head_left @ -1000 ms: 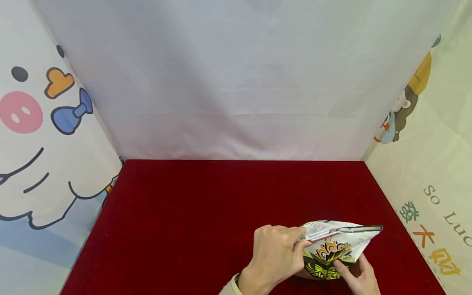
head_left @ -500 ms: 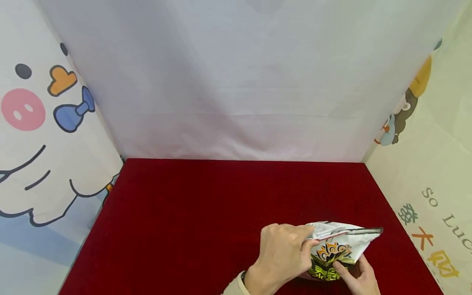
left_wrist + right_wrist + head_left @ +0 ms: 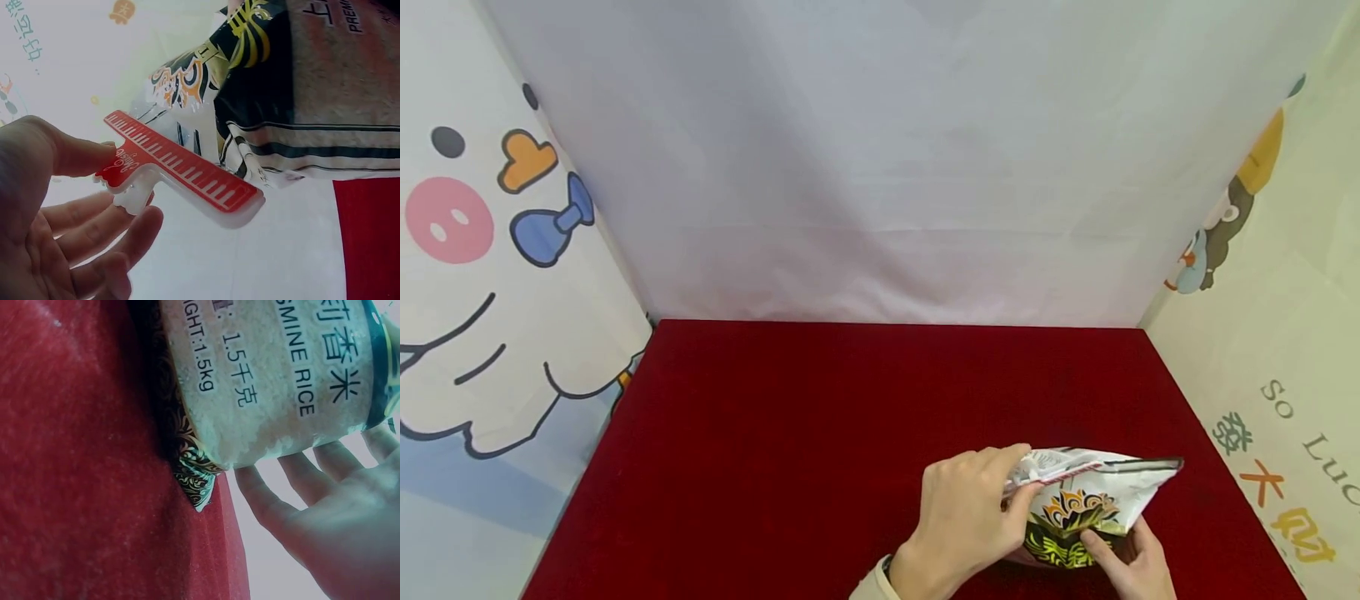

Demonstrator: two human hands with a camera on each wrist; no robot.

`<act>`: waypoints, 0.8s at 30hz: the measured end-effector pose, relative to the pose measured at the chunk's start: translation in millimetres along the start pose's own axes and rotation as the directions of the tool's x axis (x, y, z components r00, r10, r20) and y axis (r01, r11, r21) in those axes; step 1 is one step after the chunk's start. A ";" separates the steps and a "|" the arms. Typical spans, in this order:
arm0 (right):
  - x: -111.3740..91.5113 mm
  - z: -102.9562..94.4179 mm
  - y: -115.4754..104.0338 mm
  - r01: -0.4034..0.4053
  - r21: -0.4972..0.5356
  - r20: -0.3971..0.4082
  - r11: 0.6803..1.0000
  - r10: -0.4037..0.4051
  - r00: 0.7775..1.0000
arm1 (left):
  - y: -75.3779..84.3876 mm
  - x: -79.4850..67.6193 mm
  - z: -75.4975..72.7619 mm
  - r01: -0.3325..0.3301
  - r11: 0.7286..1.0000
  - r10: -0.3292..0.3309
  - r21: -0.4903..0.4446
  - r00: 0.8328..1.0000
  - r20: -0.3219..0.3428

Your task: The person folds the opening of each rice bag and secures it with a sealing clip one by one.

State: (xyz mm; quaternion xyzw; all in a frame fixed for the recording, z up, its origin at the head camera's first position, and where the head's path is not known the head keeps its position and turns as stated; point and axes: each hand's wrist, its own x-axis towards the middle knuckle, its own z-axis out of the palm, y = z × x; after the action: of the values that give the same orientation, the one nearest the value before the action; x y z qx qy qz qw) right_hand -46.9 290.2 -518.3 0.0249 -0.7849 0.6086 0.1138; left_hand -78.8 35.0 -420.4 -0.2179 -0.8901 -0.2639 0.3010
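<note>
A bag of jasmine rice stands on the red table near its front right, its white top folded over. My left hand is at the left side of that top, pinching a red and white clip with piano-key markings between thumb and fingers. In the left wrist view the clip overlaps the white top of the bag. My right hand holds the bag's right side, thumb on the front. In the right wrist view, its fingers lie along the side of the clear panel with rice inside.
The red table stretches left and back from the bag. A white cloth hangs behind it, with printed cloths on the left and on the right.
My left hand shifted slightly right, then a little back left, and its index finger has lifted and bent. The right hand and the bag stay nearly still.
</note>
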 end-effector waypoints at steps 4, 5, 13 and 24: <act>-0.5 1.1 3.0 0.003 0.030 0.002 1.000 -0.003 1.000 | -4.8 -6.8 1.9 0.083 0.997 -0.083 0.004 0.993 0.084; -0.8 1.4 3.5 0.003 0.038 0.001 0.999 -0.003 1.000 | -6.2 -9.0 2.3 0.103 0.995 -0.103 0.006 0.988 0.114; -1.1 3.0 4.5 0.064 0.047 -0.021 0.997 -0.063 0.998 | -11.3 -30.1 5.1 0.146 0.988 -0.156 0.055 0.934 0.322; -0.6 6.9 7.2 0.050 -0.029 -0.034 0.998 -0.051 0.998 | -14.9 -47.5 8.0 0.170 0.984 -0.181 0.062 0.910 0.374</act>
State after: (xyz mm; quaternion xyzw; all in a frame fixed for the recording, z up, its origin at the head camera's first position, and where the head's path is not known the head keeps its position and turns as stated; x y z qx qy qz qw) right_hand -48.6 285.3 -527.0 0.0324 -0.7903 0.5949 0.1429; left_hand -55.9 17.5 -461.8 -0.1797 -0.9510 -0.2302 0.1019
